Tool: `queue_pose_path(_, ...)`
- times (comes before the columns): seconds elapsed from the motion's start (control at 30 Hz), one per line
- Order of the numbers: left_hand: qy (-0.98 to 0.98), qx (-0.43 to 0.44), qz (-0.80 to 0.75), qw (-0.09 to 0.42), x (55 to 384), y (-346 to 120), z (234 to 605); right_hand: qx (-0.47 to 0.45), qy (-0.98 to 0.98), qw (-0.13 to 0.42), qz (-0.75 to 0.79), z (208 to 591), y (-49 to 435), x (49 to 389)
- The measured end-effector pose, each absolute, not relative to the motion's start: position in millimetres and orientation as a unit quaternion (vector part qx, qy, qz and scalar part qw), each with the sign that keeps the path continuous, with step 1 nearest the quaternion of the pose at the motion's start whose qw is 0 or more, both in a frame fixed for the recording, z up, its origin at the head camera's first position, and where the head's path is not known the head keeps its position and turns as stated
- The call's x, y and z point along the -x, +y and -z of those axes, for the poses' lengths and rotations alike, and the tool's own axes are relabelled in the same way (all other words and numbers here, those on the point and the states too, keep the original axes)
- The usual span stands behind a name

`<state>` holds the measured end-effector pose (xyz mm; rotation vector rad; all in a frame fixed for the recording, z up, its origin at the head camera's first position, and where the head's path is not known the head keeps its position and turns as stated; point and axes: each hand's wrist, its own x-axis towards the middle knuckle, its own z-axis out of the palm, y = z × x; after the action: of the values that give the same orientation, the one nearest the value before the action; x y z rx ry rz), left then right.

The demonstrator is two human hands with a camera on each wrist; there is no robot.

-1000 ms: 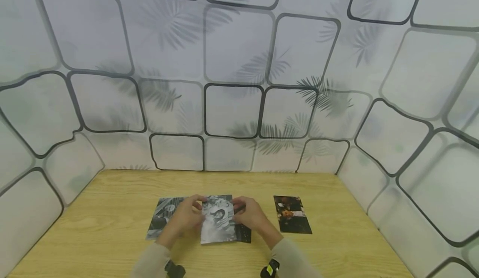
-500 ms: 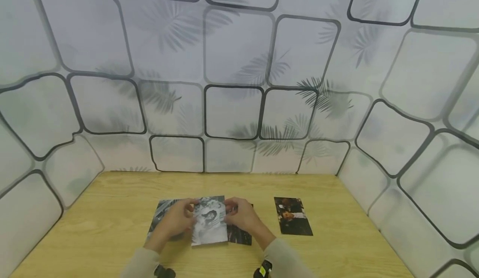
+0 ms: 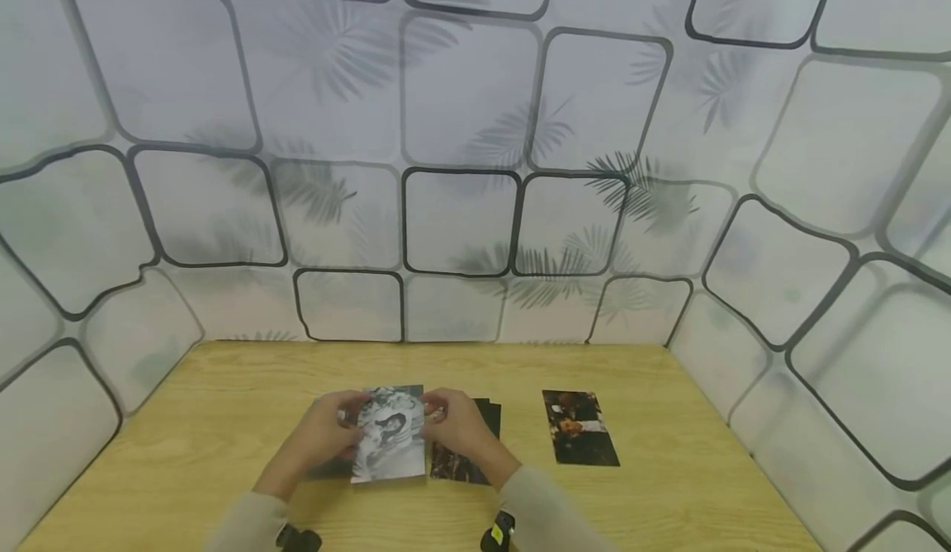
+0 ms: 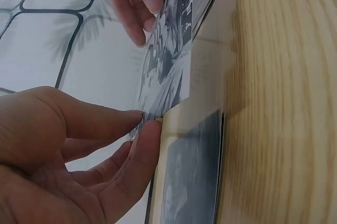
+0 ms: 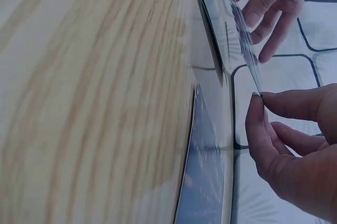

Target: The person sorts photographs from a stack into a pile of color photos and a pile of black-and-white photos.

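A black-and-white photo print showing a dark-haired figure is held up over the table between both hands. My left hand pinches its left edge between thumb and fingertips, as the left wrist view also shows. At the opposite edge, my right hand pinches it with thumb and forefinger, seen close in the right wrist view. Under the left hand lies another black-and-white print, mostly covered in the head view. Dark prints, overlapping one another, lie under the right hand and wrist.
Apart on the right lies a dark colour print with orange and white patches. Everything rests on a light wood-grain table. A pale curtain with dark rounded outlines and leaf shapes encloses the back and sides.
Both hands have carried the black-and-white print leftward, from over the dark prints to over the print on the left. More of the dark prints now shows.
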<state>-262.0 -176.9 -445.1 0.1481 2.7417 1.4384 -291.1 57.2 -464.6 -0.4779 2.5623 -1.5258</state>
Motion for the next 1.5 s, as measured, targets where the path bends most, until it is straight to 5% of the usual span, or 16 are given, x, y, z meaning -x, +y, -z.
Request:
queue_pose_path(1.13,0.908,-0.037,-0.417,0.026,266,-231,437,0.142,0.848,0.085,0.503,455,-11,297)
queue_pose_path(1.5,0.919,-0.026,-0.392,0.025,269,-246,444,0.165,0.866,0.056,0.469,462,-30,302)
